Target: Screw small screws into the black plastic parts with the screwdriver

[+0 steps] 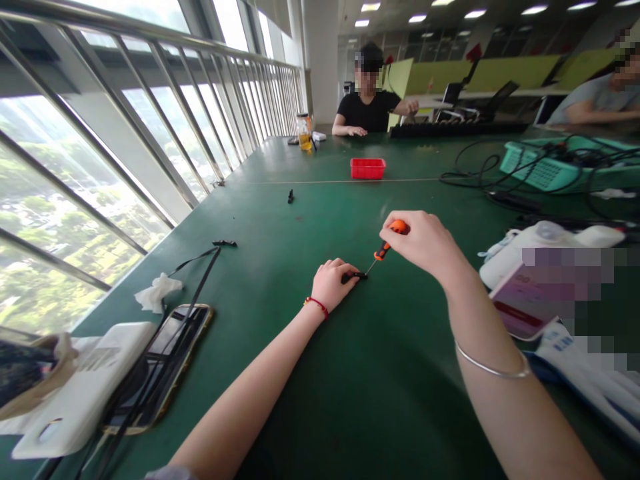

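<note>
My right hand [425, 241] is closed round the orange and black handle of a screwdriver [384, 251]. Its thin metal shaft slants down to the left, and the tip meets or nearly meets the end of a small black part [359, 275]. That part lies on the green table [300, 373], with the fingers of my left hand [333, 280] pinching it against the surface. Its exact kind is too small to make out, and my fingers cover one end. Farther off on the table lies another small black piece [291, 197].
A red tray [368, 169] stands ahead, before a person [367, 107] seated opposite. At left lie a phone [175, 360], a white case [87, 390] and black straps [205, 273]. To the right are a white jug [525, 267] and a teal basket [540, 170] with cables.
</note>
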{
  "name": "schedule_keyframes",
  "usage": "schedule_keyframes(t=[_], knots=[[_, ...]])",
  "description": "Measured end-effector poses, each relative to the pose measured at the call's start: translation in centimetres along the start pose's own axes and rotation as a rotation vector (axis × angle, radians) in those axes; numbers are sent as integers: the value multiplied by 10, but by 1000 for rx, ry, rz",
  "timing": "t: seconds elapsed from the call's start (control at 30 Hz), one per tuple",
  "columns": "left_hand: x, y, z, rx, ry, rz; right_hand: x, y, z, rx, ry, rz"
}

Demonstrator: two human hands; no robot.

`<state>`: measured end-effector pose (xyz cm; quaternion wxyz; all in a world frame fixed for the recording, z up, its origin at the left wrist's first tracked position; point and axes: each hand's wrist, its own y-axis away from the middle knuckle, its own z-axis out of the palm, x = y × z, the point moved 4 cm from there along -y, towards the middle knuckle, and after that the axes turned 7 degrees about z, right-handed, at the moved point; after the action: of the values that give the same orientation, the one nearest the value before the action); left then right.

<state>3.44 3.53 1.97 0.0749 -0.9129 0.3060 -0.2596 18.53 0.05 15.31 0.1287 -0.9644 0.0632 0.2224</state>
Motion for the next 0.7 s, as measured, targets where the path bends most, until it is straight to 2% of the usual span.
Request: schedule_keyframes(t=[0.13, 0.5, 0.7], knots=[[1, 1, -1, 2, -7, 1, 4, -1, -5, 42, 13, 40], [2, 3, -1, -4, -32, -7, 8, -6, 3, -7, 22, 58], [3, 3, -2, -9, -29, -5, 7, -5, 2, 15, 16, 58]])
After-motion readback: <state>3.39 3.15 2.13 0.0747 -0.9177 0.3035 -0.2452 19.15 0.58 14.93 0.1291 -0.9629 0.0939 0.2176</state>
